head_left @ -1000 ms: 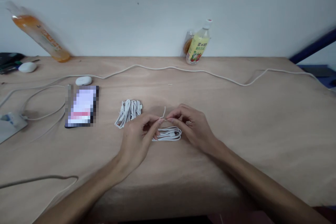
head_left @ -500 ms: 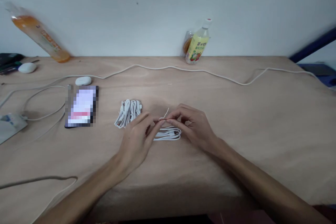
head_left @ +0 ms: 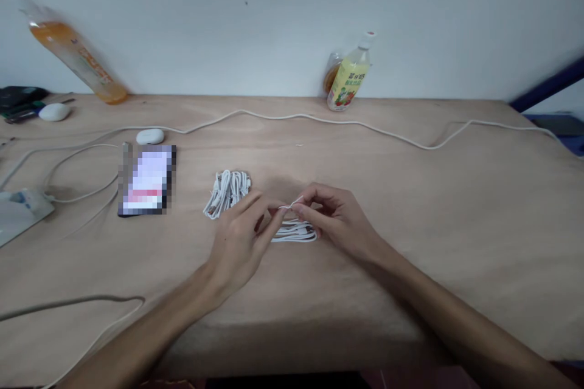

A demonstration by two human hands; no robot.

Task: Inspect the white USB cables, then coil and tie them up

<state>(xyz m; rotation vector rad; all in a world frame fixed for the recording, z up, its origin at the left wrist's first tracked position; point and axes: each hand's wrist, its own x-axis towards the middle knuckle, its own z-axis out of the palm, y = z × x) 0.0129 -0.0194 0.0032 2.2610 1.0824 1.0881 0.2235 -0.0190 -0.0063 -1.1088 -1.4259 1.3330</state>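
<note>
And here, on the table (head_left: pixel 447 213), the coil (head_left: pixel 298 232) is partly covered by the left hand (head_left: pixel 241 234) and flanked by the right hand (head_left: pixel 340 219); whether it is touched cannot be told. Over the coil, the thin white tie (head_left: pixel 291 204) is pinched at the fingertips of both hands, closely drawn together! Left of the coil, the bundle (head_left: pixel 232 185) is seen, then the phone (head_left: pixel 148 179); beyond the coil, the cord (head_left: pixel 356 125) is stretched across.

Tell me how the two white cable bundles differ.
Strands in the left cable bundle run mostly front to back; in the right cable bundle, side to side. The left one shows more strands; the right one, partly hidden by the left hand, fewer. Both are white and lie on the table.
</note>
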